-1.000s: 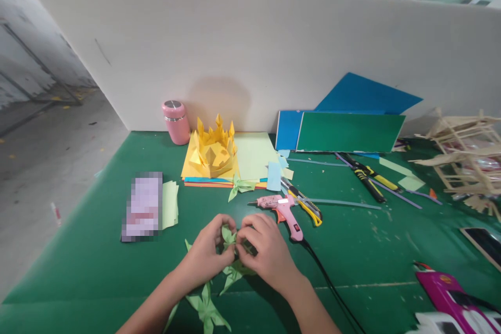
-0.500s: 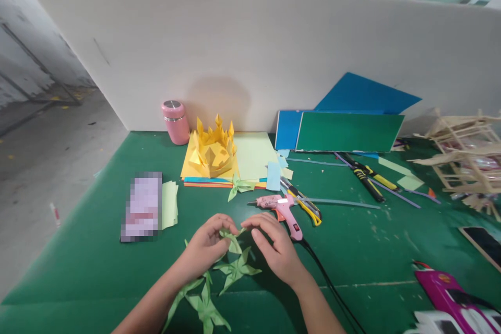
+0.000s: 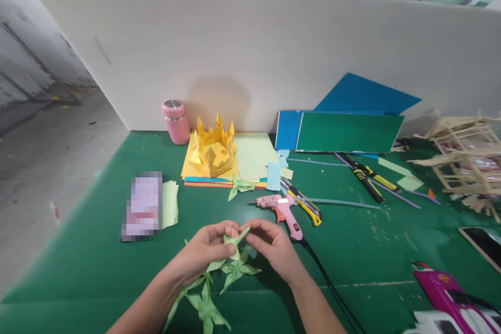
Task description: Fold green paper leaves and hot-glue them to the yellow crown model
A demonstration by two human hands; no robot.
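My left hand and my right hand meet over the green mat, both pinching a light green folded paper piece held just above it. Below the hands lie other green folded paper shapes, one a long leaf form near the front edge. Another small green folded shape rests by the stack of coloured paper. A pink glue gun lies just beyond my right hand, its black cord running past my right wrist.
A yellow folded paper crown sits on coloured sheets, beside a pink canister. A yellow utility knife, black-yellow tools, blue and green boards and a wooden stick model lie right. A white partition stands behind.
My hands lifted the green paper piece off the shapes on the mat; half a second ago my right hand was open beside it, now its fingers pinch it again.
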